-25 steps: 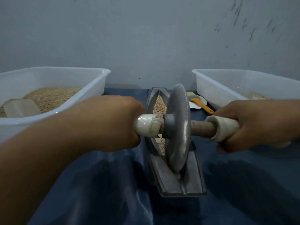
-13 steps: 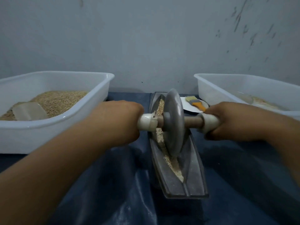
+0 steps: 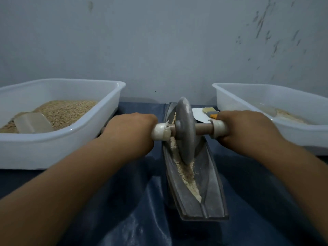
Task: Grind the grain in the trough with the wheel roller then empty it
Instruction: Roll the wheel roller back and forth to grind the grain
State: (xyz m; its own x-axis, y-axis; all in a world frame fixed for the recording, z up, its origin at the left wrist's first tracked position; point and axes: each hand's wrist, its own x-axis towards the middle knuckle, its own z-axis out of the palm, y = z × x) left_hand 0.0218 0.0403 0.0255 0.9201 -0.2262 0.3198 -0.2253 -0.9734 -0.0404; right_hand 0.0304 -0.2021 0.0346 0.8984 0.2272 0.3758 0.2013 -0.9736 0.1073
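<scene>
Left hand (image 3: 130,133) is closed around the white-wrapped left end of the axle, right hand (image 3: 245,129) closed around the white-wrapped right end; both grips full fist, knuckles up. The wheel roller (image 3: 186,132) stands upright on edge in the metal trough (image 3: 211,183), seated in the far half of the groove. Grain (image 3: 188,176) in the trough looks pale and crushed, lying as a thin strip along the groove from under the wheel toward the near end, with some more visible just behind the wheel on the left. Trough sits mid-tabletop on the dark blue cover (image 3: 124,219), between a white tub (image 3: 58,139) of whole grain with a scoop (image 3: 32,122) on the left and a second white tub (image 3: 276,110) on the right. A brush (image 3: 211,112) on a small plate lies just beyond the right hand. Versus 0.5 s ago: wheel has rolled further toward the far end, exposing more ground strip near side; arms more extended.
</scene>
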